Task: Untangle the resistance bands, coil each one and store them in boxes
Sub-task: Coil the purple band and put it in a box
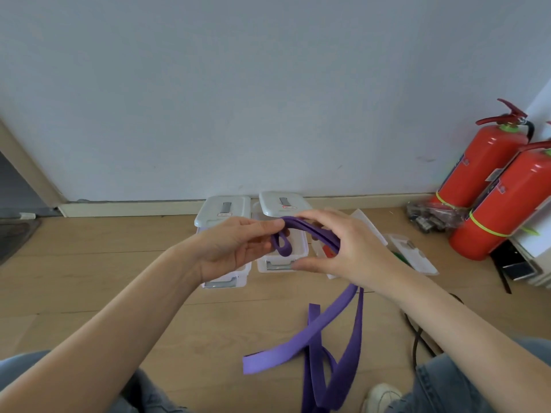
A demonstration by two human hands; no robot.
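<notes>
I hold a purple resistance band (334,332) up in front of me with both hands. My left hand (235,245) pinches a small folded loop at the band's end. My right hand (343,248) curls over the doubled strand just to the right of that loop. The rest of the band hangs down under my right wrist and lies in loose loops on the wooden floor. Behind my hands stand two clear plastic boxes, a left box (222,222) with its lid propped on top and a right box (283,263) that is open, its lid (283,204) leaning at the back.
A third box lid (411,254) and something green and red lie on the floor right of the boxes. Two red fire extinguishers (492,180) stand at the right wall beside a plastic bag. A black cable (417,338) runs by my right knee. A wall is close behind.
</notes>
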